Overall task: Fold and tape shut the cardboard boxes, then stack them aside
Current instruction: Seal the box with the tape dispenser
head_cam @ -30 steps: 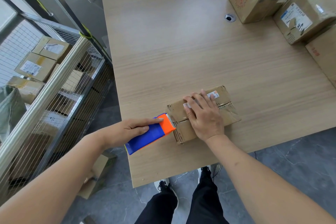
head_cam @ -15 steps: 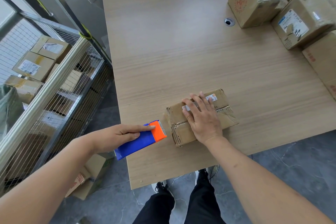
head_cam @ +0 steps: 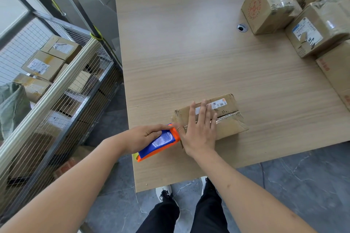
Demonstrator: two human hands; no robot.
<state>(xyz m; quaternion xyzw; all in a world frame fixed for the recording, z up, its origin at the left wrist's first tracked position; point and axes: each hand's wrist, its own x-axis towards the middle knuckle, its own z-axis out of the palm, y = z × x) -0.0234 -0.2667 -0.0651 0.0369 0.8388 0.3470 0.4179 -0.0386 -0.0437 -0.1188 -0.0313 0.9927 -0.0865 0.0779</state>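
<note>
A small flat cardboard box [head_cam: 227, 119] lies near the front edge of the wooden table [head_cam: 189, 53], with clear tape along its top seam and a white label at its far end. My right hand [head_cam: 198, 130] presses flat on the box's near left part, fingers straight. My left hand [head_cam: 145, 136] grips a blue and orange tape dispenser [head_cam: 161, 143], whose orange end sits against the box's left end, beside my right hand.
Several taped cardboard boxes [head_cam: 269, 5] stand at the table's far right, next to a round cable hole [head_cam: 242, 28]. A wire-mesh cage trolley [head_cam: 56, 100] holding more boxes stands left of the table. My legs and shoes [head_cam: 166, 193] are below the table's front edge.
My left hand has brought the dispenser back against the box's left end and turned it so the blue face points up. My right hand's fingers have straightened on the box.
</note>
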